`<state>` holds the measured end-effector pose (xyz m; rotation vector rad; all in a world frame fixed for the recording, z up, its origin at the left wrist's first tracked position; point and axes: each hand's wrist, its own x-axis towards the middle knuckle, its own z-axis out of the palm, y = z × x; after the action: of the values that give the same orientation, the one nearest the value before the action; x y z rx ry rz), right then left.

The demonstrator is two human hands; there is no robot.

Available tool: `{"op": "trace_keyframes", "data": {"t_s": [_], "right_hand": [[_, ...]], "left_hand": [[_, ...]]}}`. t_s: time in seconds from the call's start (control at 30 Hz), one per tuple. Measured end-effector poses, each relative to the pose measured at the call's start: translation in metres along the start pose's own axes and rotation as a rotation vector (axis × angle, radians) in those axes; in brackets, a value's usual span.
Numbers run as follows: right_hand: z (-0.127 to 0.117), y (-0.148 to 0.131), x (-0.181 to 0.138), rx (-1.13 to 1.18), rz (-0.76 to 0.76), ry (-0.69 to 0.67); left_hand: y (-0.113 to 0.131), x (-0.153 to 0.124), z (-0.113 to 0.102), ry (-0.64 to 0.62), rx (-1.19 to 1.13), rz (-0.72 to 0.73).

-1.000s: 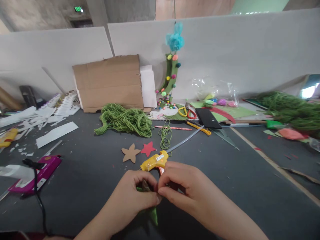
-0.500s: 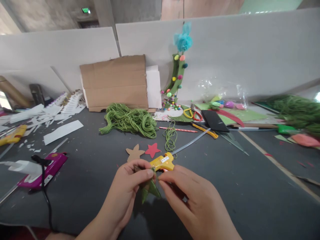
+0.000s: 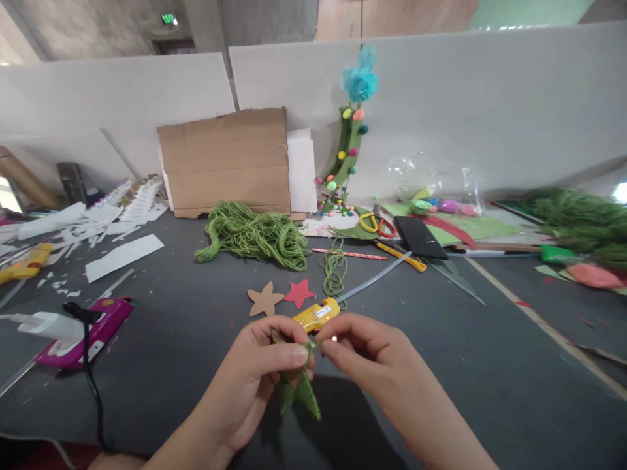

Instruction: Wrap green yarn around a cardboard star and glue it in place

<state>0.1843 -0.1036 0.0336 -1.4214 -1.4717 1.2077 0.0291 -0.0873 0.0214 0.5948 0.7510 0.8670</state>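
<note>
My left hand (image 3: 259, 375) pinches a small star-shaped piece wrapped in green yarn (image 3: 298, 390), its points hanging below my thumb. My right hand (image 3: 369, 356) is closed in a pinch right beside it, fingertips meeting the top of the green piece; what it grips there is too small to make out. Just behind my fingers a yellow glue gun (image 3: 316, 314) lies on the dark table, with a clear glue stick (image 3: 375, 279) sticking out of its back. A brown cardboard star (image 3: 264, 299) and a red star (image 3: 300, 293) lie beyond it.
A heap of green yarn (image 3: 252, 235) and a small yarn loop (image 3: 334, 267) lie mid-table before a cardboard sheet (image 3: 226, 163). A purple glue gun (image 3: 88, 329) with black cord is left. Scissors (image 3: 375, 222), a black phone (image 3: 417, 236), a pencil (image 3: 347, 253) and a pom-pom ornament (image 3: 349, 143) sit behind.
The green piece has been turned and lifted in my left fingers, so more of it hangs in sight. My right fingertips closed in on its top. The view shifted slightly.
</note>
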Motion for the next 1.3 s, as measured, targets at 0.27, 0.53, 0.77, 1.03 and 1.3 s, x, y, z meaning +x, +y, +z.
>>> {"op": "trace_keyframes", "data": {"t_s": [0.27, 0.53, 0.77, 1.03, 1.3], "right_hand": [[-0.009, -0.002, 0.001, -0.029, -0.046, -0.084], [-0.016, -0.006, -0.003, -0.286, -0.108, -0.184], [-0.006, -0.001, -0.004, -0.548, -0.148, -0.079], [0.011, 0.000, -0.016, -0.564, -0.353, 0.234], [0.008, -0.008, -0.008, -0.159, -0.044, 0.158]], "left_hand": [[0.001, -0.002, -0.003, -0.095, 0.268, 0.008], [0.000, -0.002, 0.003, 0.001, 0.737, -0.002], [-0.007, 0.005, 0.008, 0.170, 0.877, 0.118], [-0.011, 0.009, 0.000, 0.215, 0.221, 0.066], [-0.007, 0.004, 0.000, 0.051, -0.094, -0.067]]}}
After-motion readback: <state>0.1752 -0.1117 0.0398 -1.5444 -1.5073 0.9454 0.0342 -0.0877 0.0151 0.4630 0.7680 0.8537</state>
